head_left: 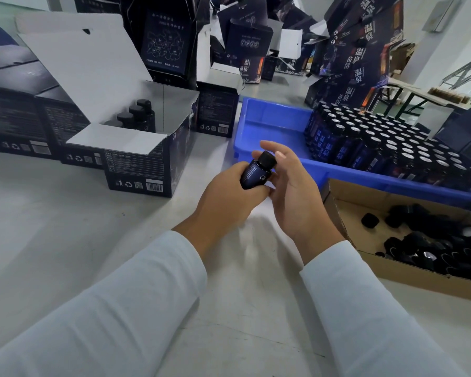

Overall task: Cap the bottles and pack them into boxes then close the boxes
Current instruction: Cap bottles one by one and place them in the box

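Observation:
My left hand (223, 194) grips a small dark blue bottle (253, 174), tilted with its black cap (267, 160) pointing up and to the right. My right hand (291, 191) lies beside the bottle with fingers relaxed, thumb and fingertips near the cap. An open dark box (147, 164) with white flaps stands at the left, and several capped bottles (136, 115) stand inside it. A blue tray (269, 126) at the right holds several uncapped bottles (378, 142). A cardboard box (346, 213) at the lower right holds loose black caps (430, 246).
Closed dark boxes (19, 118) line the left side. Open and stacked dark boxes (245, 47) crowd the back of the grey table (65, 240). A tall stack of flat printed cartons (362, 58) leans behind the tray. Bare tabletop lies in front of me.

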